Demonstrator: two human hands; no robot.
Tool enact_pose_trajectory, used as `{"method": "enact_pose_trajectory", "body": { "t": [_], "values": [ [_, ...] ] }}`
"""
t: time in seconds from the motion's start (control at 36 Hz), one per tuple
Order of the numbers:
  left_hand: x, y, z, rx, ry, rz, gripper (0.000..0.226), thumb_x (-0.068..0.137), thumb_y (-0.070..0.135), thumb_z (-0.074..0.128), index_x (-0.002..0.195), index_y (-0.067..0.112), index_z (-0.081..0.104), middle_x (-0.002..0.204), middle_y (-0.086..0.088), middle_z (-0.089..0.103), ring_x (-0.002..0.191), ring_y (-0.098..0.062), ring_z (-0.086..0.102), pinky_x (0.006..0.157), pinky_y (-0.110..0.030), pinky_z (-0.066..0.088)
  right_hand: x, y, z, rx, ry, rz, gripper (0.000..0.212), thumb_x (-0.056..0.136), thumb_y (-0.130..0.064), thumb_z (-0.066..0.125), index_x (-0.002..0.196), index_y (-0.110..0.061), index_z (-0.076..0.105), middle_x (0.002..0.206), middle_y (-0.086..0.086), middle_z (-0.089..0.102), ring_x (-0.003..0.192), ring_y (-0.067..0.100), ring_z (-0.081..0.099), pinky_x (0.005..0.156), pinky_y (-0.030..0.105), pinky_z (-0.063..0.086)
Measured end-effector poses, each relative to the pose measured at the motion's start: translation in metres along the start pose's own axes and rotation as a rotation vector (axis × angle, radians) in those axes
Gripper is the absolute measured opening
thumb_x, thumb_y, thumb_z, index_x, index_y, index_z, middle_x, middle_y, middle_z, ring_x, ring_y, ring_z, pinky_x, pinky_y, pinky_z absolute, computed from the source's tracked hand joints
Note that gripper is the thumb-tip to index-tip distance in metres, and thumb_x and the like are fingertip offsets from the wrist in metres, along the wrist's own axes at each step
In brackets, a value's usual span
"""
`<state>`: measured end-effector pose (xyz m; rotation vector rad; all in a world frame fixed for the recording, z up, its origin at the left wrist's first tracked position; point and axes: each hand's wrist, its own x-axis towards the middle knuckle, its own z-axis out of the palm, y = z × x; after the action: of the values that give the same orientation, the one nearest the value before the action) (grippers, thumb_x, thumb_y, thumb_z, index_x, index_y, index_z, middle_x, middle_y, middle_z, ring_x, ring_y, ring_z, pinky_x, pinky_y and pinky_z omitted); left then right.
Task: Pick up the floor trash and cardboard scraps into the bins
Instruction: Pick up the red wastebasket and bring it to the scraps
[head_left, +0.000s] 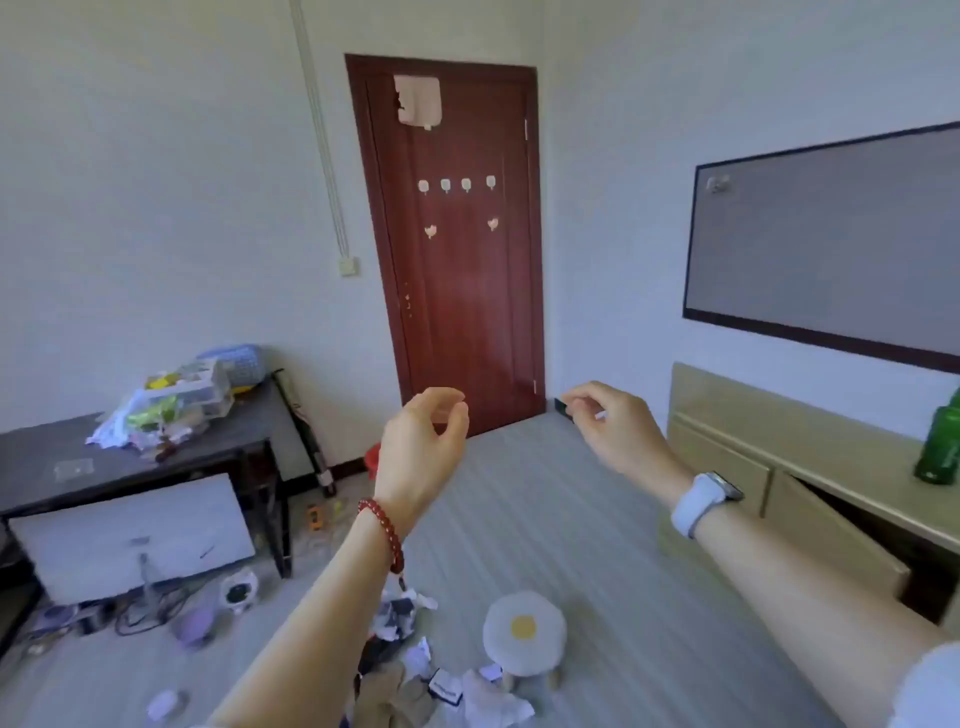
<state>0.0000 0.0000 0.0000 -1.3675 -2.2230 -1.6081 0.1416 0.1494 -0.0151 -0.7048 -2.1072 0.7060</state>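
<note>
Head view. Floor trash (415, 670): crumpled paper, wrappers and brownish cardboard scraps (387, 693), heaped on the grey floor (571, 519) at the near edge, just left of a white egg-pattern stool (523, 631). Left hand (423, 441): raised at chest height, fingers loosely curled, holding nothing. Right hand (610, 423): raised likewise, fingertips pinching a small dark object, identity unclear. Relation: the heap lies directly below and nearer than both hands, under the left forearm, so the left is judged closer. Bins: not in view.
</note>
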Motion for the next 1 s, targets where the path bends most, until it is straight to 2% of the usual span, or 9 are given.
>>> {"method": "enact_pose_trajectory", "body": {
  "t": [0.17,0.22,0.31,0.39,0.44,0.56,0.69,0.86,1.0],
  "values": [
    [0.02,-0.053,0.14,-0.049,-0.105,-0.109,0.019,0.092,0.018,0.052,0.105,0.012,0.065,0.092,0.008,0.062,0.086,-0.005,0.057,0.069,-0.007,0.04,0.015,0.139,0.013,0.103,-0.043,0.219,0.021,0.09,-0.006,0.048,0.1,-0.008,0.066,0.085,0.001,0.065,0.084,0.022,0.064,0.082,0.031,0.048],
    [0.026,-0.075,0.185,-0.073,-0.158,-0.192,0.019,0.092,0.019,0.052,0.106,0.013,0.064,0.093,0.007,0.063,0.087,-0.006,0.058,0.072,-0.01,0.041,0.019,0.186,0.018,0.146,-0.073,0.309,0.021,0.089,-0.004,0.047,0.097,-0.012,0.065,0.082,0.0,0.064,0.08,0.02,0.062,0.082,0.034,0.048],
    [0.032,-0.106,0.25,-0.113,-0.253,-0.345,0.017,0.093,0.02,0.051,0.105,0.014,0.063,0.095,0.003,0.064,0.092,-0.012,0.061,0.082,-0.025,0.046,0.024,0.255,0.028,0.202,-0.108,0.459,0.026,0.089,-0.001,0.046,0.085,-0.022,0.06,0.077,0.0,0.064,0.068,0.014,0.061,0.076,0.035,0.047],
    [0.038,-0.13,0.296,-0.081,-0.306,-0.443,0.018,0.093,0.016,0.052,0.105,0.009,0.063,0.094,0.001,0.063,0.087,-0.011,0.059,0.076,-0.02,0.041,0.033,0.309,0.039,0.197,-0.142,0.573,0.028,0.089,0.0,0.047,0.081,-0.025,0.058,0.07,-0.007,0.063,0.058,0.001,0.059,0.07,0.031,0.046],
    [0.049,-0.148,0.319,-0.042,-0.326,-0.504,0.017,0.092,0.015,0.053,0.104,0.008,0.064,0.094,0.001,0.063,0.085,-0.01,0.057,0.073,-0.018,0.039,0.046,0.338,0.047,0.19,-0.187,0.643,0.023,0.089,0.0,0.047,0.085,-0.02,0.059,0.07,-0.005,0.063,0.062,0.011,0.06,0.072,0.035,0.046],
    [0.089,-0.189,0.352,0.023,-0.326,-0.595,0.018,0.093,0.015,0.052,0.105,0.007,0.063,0.094,0.0,0.062,0.086,-0.013,0.057,0.075,-0.022,0.039,0.094,0.386,0.069,0.173,-0.285,0.688,0.021,0.089,-0.002,0.046,0.088,-0.019,0.059,0.077,0.005,0.064,0.072,0.023,0.061,0.077,0.041,0.049],
    [0.155,-0.254,0.392,0.079,-0.279,-0.674,0.02,0.093,0.016,0.052,0.107,0.007,0.063,0.093,0.0,0.062,0.088,-0.015,0.058,0.077,-0.025,0.041,0.178,0.446,0.109,0.169,-0.373,0.668,0.025,0.089,-0.007,0.047,0.081,-0.028,0.058,0.086,0.007,0.067,0.082,0.029,0.064,0.079,0.039,0.049],
    [0.271,-0.324,0.461,0.061,-0.25,-0.737,0.016,0.092,0.013,0.052,0.103,0.007,0.063,0.091,-0.001,0.063,0.087,-0.015,0.059,0.076,-0.024,0.04,0.308,0.522,0.168,0.148,-0.474,0.693,0.018,0.089,-0.007,0.048,0.088,-0.022,0.058,0.082,0.002,0.065,0.083,0.024,0.063,0.082,0.037,0.048],
    [0.377,-0.358,0.507,0.038,-0.221,-0.787,0.017,0.093,0.016,0.051,0.102,0.01,0.063,0.091,0.001,0.063,0.088,-0.014,0.06,0.076,-0.024,0.041,0.423,0.557,0.215,0.177,-0.574,0.684,0.021,0.09,-0.009,0.047,0.085,-0.025,0.058,0.08,0.0,0.065,0.071,0.018,0.061,0.071,0.03,0.047]
  ]
}}
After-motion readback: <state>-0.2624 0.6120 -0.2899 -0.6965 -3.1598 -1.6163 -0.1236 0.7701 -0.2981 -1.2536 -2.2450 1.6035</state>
